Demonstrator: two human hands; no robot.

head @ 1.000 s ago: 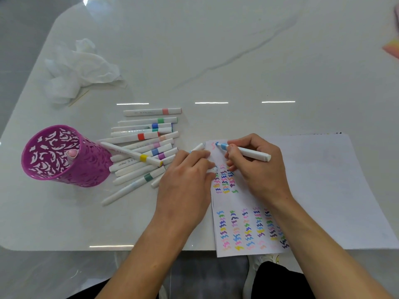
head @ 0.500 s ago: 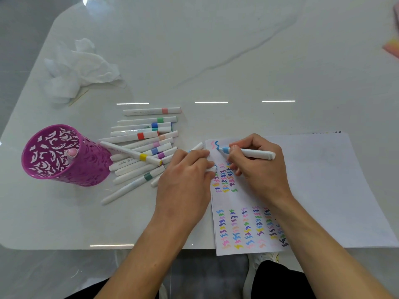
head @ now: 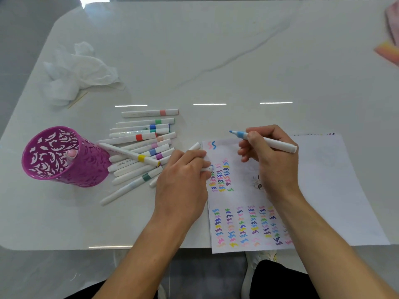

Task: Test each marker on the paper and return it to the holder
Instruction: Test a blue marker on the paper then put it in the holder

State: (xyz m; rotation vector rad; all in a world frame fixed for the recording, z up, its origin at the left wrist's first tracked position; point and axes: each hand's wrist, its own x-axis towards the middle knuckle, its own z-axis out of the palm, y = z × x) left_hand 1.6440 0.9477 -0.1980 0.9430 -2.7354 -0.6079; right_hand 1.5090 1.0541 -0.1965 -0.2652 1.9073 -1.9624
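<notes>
While the right hand (head: 269, 162) grips an uncapped blue marker (head: 272, 143) between thumb and curled fingers, the pen's tip points toward 10 o'clock and sits just past the top edge of the paper (head: 239, 195); whether it touches the white desk (head: 237, 61) cannot be told. A pink and a blue squiggle (head: 212, 145) mark the paper's 11 o'clock corner, with rows of many-coloured squiggles below them and more rows toward 6 o'clock.

The left hand (head: 183, 188) rests knuckles-up at the paper's 9 o'clock edge, its fingers curled round a white piece (head: 206, 168) (cap or marker end, the view does not settle it). The two hands are apart, a strip of the marked paper between them. A plain sheet (head: 334, 190) extends from the right hand toward 3 o'clock.

At 9 o'clock on the desk stands the purple cut-out holder (head: 64, 169), well apart from the paper, with one pink-ended marker (head: 71, 153) inside. Between the holder and the left hand lies a heap of loose markers (head: 138, 138), white-barrelled with coloured bands, mostly pointing toward 3 o'clock; a yellow-banded marker (head: 141, 157) lies across several of them, its far end just beside the holder's wall.

A crumpled tissue (head: 79, 72) sits at 10 o'clock. A blurred pink object (head: 390, 46) shows at the 2 o'clock edge.
</notes>
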